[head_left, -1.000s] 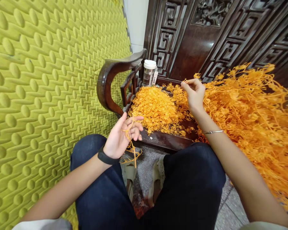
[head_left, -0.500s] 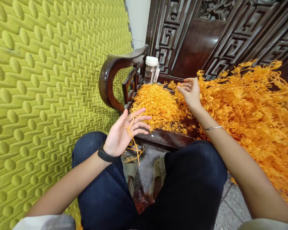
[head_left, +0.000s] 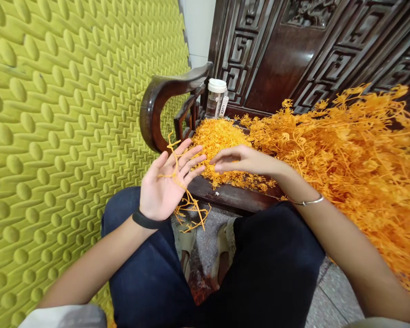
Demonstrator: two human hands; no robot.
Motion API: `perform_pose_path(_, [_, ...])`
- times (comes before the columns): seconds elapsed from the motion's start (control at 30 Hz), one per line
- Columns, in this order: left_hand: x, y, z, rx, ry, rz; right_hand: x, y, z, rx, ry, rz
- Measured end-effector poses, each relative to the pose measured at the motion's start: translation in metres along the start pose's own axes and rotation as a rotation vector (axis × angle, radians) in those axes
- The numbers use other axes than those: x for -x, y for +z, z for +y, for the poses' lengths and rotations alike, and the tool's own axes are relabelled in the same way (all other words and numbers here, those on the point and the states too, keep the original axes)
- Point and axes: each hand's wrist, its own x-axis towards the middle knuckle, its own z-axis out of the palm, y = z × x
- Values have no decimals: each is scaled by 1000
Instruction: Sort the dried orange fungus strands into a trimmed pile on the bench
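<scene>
My left hand [head_left: 162, 189] is palm up with its fingers spread. Across the palm lies a thin, branching orange stem [head_left: 175, 171], its lower twigs hanging past the edge of the hand. My right hand [head_left: 241, 160] hovers palm down just right of the left fingertips, fingers loosely apart with nothing visible in them. Beyond it, on the dark wooden seat [head_left: 234, 195], is a heap of small orange plant pieces [head_left: 222, 136]. A big bundle of orange artificial-looking sprigs [head_left: 341, 150] spreads to the right, partly behind my right forearm.
A clear jar with a white lid [head_left: 217, 85] stands at the seat's back corner, beside a small white item marked LUCK [head_left: 223, 107]. The curved wooden armrest [head_left: 150, 109] borders the seat on the left. Yellow-green textured padding [head_left: 71, 114] covers the left side.
My right hand has come down and left from beside the bundle to near my left fingers. My left hand has shifted slightly left and up, opening wider under the orange stem.
</scene>
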Motion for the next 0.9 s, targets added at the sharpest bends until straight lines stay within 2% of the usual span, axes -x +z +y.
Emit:
perform_pose_path(0.1, [2,1,0,-16,0,-34,-6,29,-11,19,-4,-235])
perform_pose_path(0.17, [3,1,0,-23,3,-45,-10,47,-14,-3,-24,-316])
perform_pose_path(0.27, [4,1,1,-25,6,-30,-14,65,-17,-84,-51,-314])
perform_pose_path(0.33, [4,0,3,-13,6,-11,-16,67,-19,-156,-36,-288])
perform_pose_path(0.43, [3,-3,7,26,18,24,-16,56,-19,-233,-17,-204])
perform_pose_path(0.63, [1,-10,11,31,50,138,-15,25,-12,-288,-7,104])
perform_pose_path(0.9, [-2,-12,10,8,46,196,-9,11,-4,-256,5,386])
